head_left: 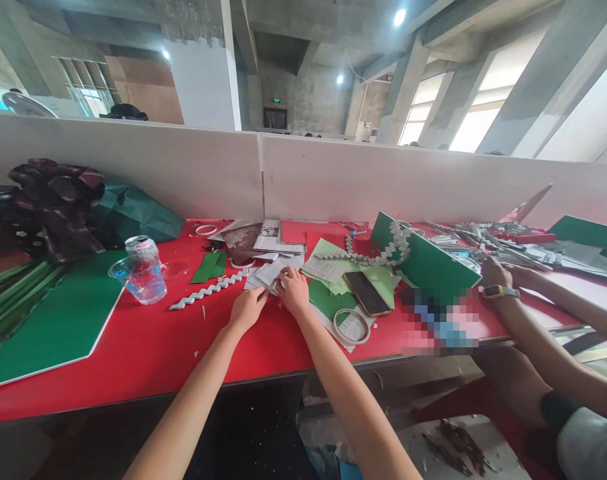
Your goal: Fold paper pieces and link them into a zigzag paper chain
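My left hand (pixel 248 309) is closed, its thumb and fingers pinched near a small piece of white paper (pixel 272 287). From the other side, the bent fingers of my right hand (pixel 293 291) press on the same piece. The fingers hide much of its shape. Just behind both hands lie printed paper sheets (pixel 269 272). A zigzag chain of folded paper (pixel 211 291) stretches out to the left of my left hand. On the right, a dark phone (pixel 366 293) rests on green paper, with a white tape roll (pixel 351 327) in front of it.
Left on the red table (pixel 183 353) stand a clear plastic cup (pixel 146 283) and a can (pixel 142 248), beside a green board (pixel 58 320). Another folded chain (pixel 383 257) lies near an upright green board (pixel 423 260). A co-worker's hands (pixel 496 275) are at the right.
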Motion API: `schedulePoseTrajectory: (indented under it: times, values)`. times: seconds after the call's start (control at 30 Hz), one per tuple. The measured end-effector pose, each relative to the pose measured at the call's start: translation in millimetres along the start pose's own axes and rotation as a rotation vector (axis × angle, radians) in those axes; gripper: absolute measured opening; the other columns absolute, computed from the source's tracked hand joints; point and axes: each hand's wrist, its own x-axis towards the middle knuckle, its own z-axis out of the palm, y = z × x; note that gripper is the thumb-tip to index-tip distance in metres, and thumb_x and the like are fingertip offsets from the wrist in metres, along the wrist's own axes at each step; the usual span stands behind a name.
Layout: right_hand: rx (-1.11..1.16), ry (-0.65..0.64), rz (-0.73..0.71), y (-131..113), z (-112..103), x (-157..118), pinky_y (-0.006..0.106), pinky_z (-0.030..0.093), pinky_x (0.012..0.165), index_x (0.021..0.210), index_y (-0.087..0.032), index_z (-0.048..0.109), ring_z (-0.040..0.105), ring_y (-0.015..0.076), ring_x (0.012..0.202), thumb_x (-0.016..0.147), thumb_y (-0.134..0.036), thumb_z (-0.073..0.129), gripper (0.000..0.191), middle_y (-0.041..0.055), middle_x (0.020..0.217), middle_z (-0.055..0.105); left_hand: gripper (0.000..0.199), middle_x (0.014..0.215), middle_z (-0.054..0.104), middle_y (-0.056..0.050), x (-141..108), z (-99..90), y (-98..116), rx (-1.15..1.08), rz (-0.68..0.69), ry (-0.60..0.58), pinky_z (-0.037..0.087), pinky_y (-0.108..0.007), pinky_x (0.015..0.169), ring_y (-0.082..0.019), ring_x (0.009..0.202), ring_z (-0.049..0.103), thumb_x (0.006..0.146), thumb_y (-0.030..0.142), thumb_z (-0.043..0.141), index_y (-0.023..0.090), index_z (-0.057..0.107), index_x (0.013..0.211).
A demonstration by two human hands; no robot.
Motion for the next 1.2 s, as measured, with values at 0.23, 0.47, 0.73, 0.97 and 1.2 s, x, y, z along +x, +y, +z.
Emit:
schedulePoseTrajectory:
  times: [0.23, 0.47, 0.73, 0.97, 1.2]
  values:
    - [0.017, 0.139, 0.230, 13, 0, 2, 0.032, 0.034, 0.082, 0.091, -0.023, 0.065, 0.051, 0.0204, 0.097, 0.090, -0.026, 0.048, 0.017, 0.0055, 0.109, 0.058, 0.033, 0.060, 0.059, 0.000, 1, 0.6, 3, -0.382, 0.001, -0.051, 0.035, -0.023, 0.052, -0.012, 0.052, 0.052, 0.088, 0.041, 0.046, 0.016, 0.062, 0.074]
    - [0.081, 0.145, 0.362, 18, -5, 5, 0.035, 0.033, 0.083, 0.094, -0.022, 0.064, 0.048, 0.0240, 0.100, 0.090, -0.026, 0.044, 0.020, 0.0087, 0.111, 0.056, 0.038, 0.064, 0.062, 0.000, 5, -3.0, -1, -0.809, -0.149, -0.185, 0.036, -0.022, 0.044, -0.009, 0.043, 0.047, 0.081, 0.051, 0.053, 0.015, 0.064, 0.085]
    - [0.105, 0.260, 0.371, 25, -1, 5, 0.035, 0.033, 0.082, 0.088, -0.022, 0.064, 0.049, 0.0239, 0.096, 0.088, -0.025, 0.046, 0.018, 0.0085, 0.109, 0.058, 0.037, 0.063, 0.062, 0.000, 5, -3.4, -2, -0.807, -0.189, -0.186, 0.038, -0.021, 0.045, -0.009, 0.044, 0.049, 0.080, 0.050, 0.056, 0.015, 0.066, 0.085]
    - [0.078, 0.185, 0.448, 26, -7, 5, 0.037, 0.034, 0.085, 0.093, -0.021, 0.063, 0.049, 0.0244, 0.101, 0.090, -0.027, 0.043, 0.022, 0.0088, 0.113, 0.056, 0.036, 0.062, 0.062, 0.000, 5, -7.7, -9, -0.758, -0.330, -0.058, 0.039, -0.023, 0.045, -0.010, 0.044, 0.050, 0.078, 0.048, 0.057, 0.014, 0.067, 0.082]
    - [0.323, 0.226, 0.293, 27, -8, 5, 0.033, 0.039, 0.088, 0.096, -0.020, 0.066, 0.052, 0.0207, 0.096, 0.087, -0.022, 0.042, 0.026, 0.0080, 0.105, 0.059, 0.033, 0.056, 0.060, -0.001, 5, -4.8, -21, -0.437, -0.254, 0.098, 0.037, -0.025, 0.048, -0.014, 0.045, 0.051, 0.082, 0.044, 0.048, 0.017, 0.066, 0.075]
